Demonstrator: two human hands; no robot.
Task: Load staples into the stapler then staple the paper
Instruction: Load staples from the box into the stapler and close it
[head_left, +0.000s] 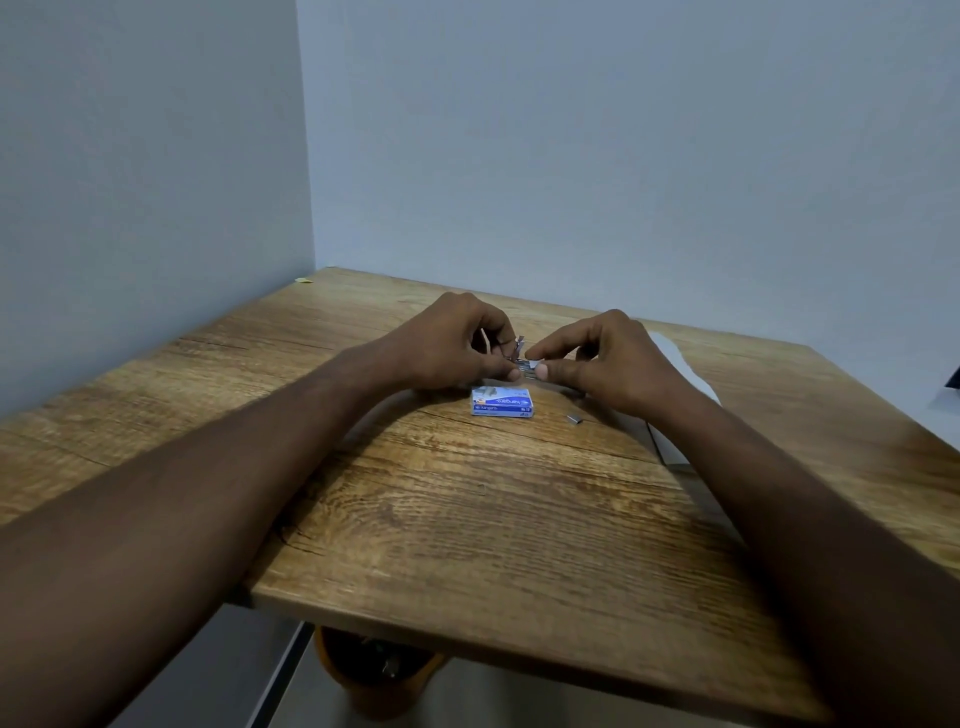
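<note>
Both hands meet over the far middle of the wooden table (467, 519). My left hand (457, 340) grips a small metal stapler (519, 347), mostly hidden by its fingers. My right hand (608, 358) pinches a strip of staples (530, 368) against the stapler. Just in front of the hands lies a blue and white staple box (502, 402). A short loose piece of staples (574, 417) lies to the box's right. White paper (685, 374) lies under and behind my right forearm, largely covered.
Grey walls close the table on the left and at the back. A single loose staple (482, 488) lies mid-table. Below the near table edge stands an orange round container (379, 670). A dark object (953, 376) shows at the right frame edge.
</note>
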